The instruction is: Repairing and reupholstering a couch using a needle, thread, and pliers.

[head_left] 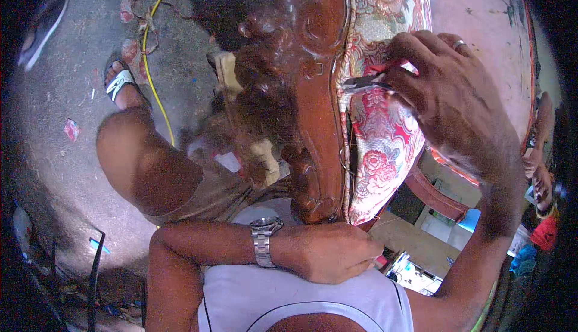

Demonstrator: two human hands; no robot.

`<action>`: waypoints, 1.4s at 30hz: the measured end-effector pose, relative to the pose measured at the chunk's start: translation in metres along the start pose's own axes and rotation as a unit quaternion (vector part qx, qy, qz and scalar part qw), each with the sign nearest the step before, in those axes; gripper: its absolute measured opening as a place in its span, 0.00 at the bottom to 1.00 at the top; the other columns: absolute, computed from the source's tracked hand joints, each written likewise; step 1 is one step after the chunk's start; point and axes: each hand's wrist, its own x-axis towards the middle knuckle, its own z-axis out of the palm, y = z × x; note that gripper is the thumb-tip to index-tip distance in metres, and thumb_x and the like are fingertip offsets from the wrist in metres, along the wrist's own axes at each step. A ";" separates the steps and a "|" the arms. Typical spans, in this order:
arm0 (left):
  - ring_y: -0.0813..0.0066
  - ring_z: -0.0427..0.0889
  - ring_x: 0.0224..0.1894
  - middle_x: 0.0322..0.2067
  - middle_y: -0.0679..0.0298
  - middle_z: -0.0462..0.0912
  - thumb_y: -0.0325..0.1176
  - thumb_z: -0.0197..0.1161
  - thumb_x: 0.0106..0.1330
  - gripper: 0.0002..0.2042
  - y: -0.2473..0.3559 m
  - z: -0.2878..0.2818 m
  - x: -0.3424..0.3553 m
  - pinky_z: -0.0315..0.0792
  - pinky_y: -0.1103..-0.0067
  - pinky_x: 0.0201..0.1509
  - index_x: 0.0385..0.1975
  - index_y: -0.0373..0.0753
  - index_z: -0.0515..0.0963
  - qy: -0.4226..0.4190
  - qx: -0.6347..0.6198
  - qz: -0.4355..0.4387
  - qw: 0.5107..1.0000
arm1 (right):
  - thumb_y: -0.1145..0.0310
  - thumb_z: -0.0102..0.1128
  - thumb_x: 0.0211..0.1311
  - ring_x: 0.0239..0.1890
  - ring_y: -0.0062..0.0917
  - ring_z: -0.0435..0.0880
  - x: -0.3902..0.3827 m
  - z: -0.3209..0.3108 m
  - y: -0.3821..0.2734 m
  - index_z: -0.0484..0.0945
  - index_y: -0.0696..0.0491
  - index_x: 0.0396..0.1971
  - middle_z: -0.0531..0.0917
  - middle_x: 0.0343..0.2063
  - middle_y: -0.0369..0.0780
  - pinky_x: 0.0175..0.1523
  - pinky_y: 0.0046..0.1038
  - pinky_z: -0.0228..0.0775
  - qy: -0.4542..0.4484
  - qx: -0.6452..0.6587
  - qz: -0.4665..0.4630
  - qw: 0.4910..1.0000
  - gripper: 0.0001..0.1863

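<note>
Upper right, the right hand (451, 91) is pinching a metal tool (364, 83) in its grip, the tip sitting upper centre at the flowered fabric's (376, 169) edge, beside carved wood (319, 133)! Lower centre, the left hand (337, 252) is lying near the fabric's bottom end; its grip I can't tell.

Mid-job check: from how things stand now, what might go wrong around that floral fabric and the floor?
The tool in the right hand has its tip at the fabric's edge, so a slip might snag or tear the weave.

The glossy wood runs right beside that tip and could get scratched.

A yellow cable lies on the floor near the sandalled foot; a step might catch it.
</note>
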 end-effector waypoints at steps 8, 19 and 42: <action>0.39 0.84 0.39 0.31 0.39 0.81 0.36 0.52 0.76 0.14 -0.001 0.002 0.000 0.77 0.54 0.47 0.38 0.27 0.74 0.013 0.010 0.021 1.000 | 0.72 0.60 0.58 0.57 0.33 0.81 0.001 0.001 0.003 0.85 0.50 0.41 0.83 0.49 0.36 0.62 0.39 0.71 0.028 0.000 -0.005 1.000 0.12; 0.39 0.85 0.40 0.32 0.39 0.82 0.35 0.52 0.75 0.14 0.002 -0.002 0.001 0.77 0.54 0.47 0.39 0.26 0.74 0.013 -0.004 0.026 1.000 | 0.72 0.61 0.58 0.53 0.36 0.80 0.009 -0.012 0.006 0.85 0.51 0.38 0.82 0.45 0.37 0.56 0.40 0.73 -0.037 0.010 0.000 0.999 0.09; 0.40 0.82 0.39 0.34 0.43 0.79 0.37 0.53 0.76 0.12 -0.001 0.001 -0.002 0.76 0.54 0.45 0.41 0.31 0.72 0.013 0.010 0.017 1.000 | 0.61 0.70 0.68 0.25 0.31 0.78 -0.014 0.049 0.010 0.83 0.58 0.38 0.79 0.24 0.41 0.33 0.31 0.68 0.036 0.269 -0.005 0.962 0.14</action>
